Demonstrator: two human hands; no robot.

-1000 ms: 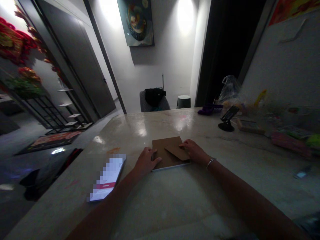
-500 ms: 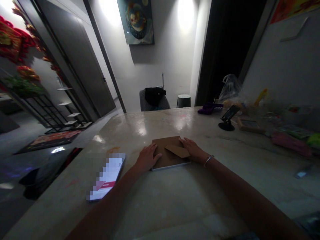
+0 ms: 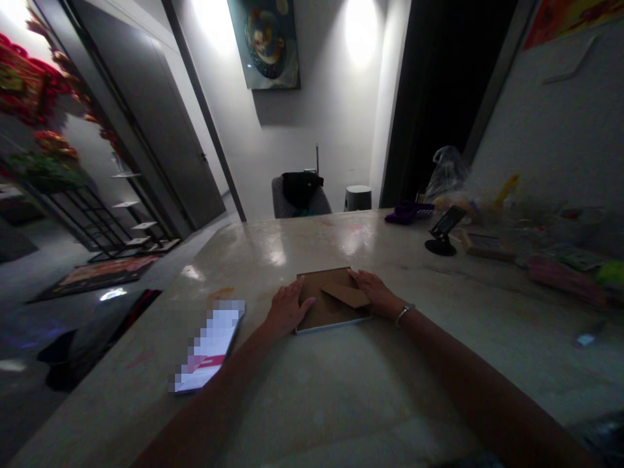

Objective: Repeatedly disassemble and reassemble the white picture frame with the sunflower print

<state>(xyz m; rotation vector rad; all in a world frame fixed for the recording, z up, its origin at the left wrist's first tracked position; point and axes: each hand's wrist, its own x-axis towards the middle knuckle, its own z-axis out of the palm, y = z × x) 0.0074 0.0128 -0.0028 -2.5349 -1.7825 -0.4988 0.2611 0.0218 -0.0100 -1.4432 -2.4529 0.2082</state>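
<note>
Head camera looks along our stone counter [image 3: 341,396]. Leftmost, a phone [image 3: 207,348] lies screen up beside our left forearm, its screen pixelated. Our left hand [image 3: 287,311] rests open, fingers against the left edge of a picture frame [image 3: 311,305], which lies face down, white rim toward us. Its cardboard easel flap [image 3: 345,294] lies flat, touched by our open, ungripping right hand [image 3: 376,294], a bracelet [image 3: 404,314] at the wrist. Farther right stands a black phone stand [image 3: 442,231].
</note>
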